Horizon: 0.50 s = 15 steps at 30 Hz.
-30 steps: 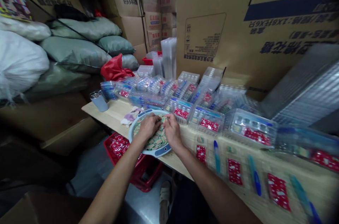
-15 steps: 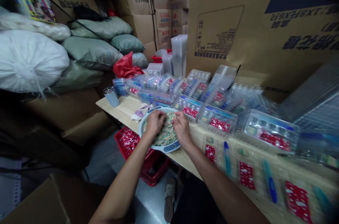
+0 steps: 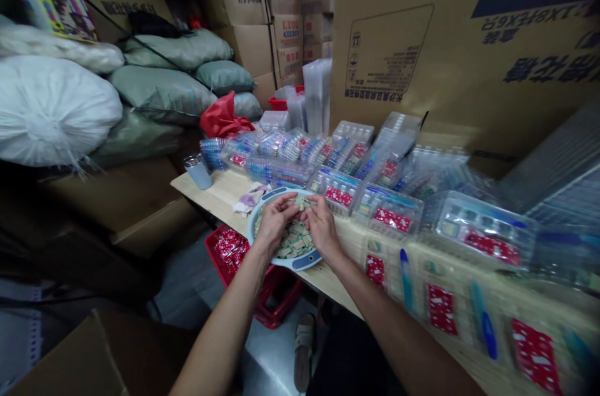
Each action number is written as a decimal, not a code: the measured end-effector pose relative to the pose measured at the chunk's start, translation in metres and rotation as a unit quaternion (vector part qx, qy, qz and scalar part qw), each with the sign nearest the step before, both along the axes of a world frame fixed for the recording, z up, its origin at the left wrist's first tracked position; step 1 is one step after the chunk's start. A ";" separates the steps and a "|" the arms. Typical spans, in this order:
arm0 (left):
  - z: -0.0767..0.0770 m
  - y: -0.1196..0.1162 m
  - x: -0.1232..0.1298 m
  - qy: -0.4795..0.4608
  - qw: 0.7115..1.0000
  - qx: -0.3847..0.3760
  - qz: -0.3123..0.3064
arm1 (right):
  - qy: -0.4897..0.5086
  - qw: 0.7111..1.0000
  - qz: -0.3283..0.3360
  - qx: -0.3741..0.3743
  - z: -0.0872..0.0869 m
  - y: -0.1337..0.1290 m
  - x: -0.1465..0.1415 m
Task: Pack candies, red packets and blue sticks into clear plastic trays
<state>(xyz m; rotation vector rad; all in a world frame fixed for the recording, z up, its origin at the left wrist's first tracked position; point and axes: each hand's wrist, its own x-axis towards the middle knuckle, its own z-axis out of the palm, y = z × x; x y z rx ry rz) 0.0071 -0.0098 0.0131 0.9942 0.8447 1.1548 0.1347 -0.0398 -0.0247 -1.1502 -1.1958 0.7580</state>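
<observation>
A pale blue basin [image 3: 307, 260] full of small green and tan pieces [image 3: 295, 240] sits at the table's front edge. Over its left part, my left hand [image 3: 277, 219] has its fingers curled together, close to the other hand. My right hand [image 3: 320, 222] is closed over the right side of the pieces, thumb and fingers pinched. Both hands' fingertips are among or just above the pieces; whatever lies between them is too small to make out.
Clear plastic trays with red packets [image 3: 392, 219] and blue pens line the table [image 3: 220, 199]. A blue tumbler [image 3: 199, 172] and a crumpled cloth [image 3: 252, 198] stand left. Below is a red crate [image 3: 220, 258]. A large carton [image 3: 450, 59] rises behind.
My left hand has moved slightly right, so both hands' fingertips are now nearer each other over the basin. The view has shifted slightly.
</observation>
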 end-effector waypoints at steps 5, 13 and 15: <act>0.011 0.005 -0.012 -0.128 0.981 -0.141 -0.024 | -0.051 0.998 -0.001 0.038 0.004 -0.009 -0.003; 0.009 0.008 -0.015 -0.163 0.974 -0.155 -0.042 | -0.159 0.977 0.026 0.143 0.004 -0.016 -0.006; 0.007 0.009 -0.016 -0.161 0.974 -0.150 -0.049 | -0.163 0.977 0.020 0.139 0.005 -0.016 -0.007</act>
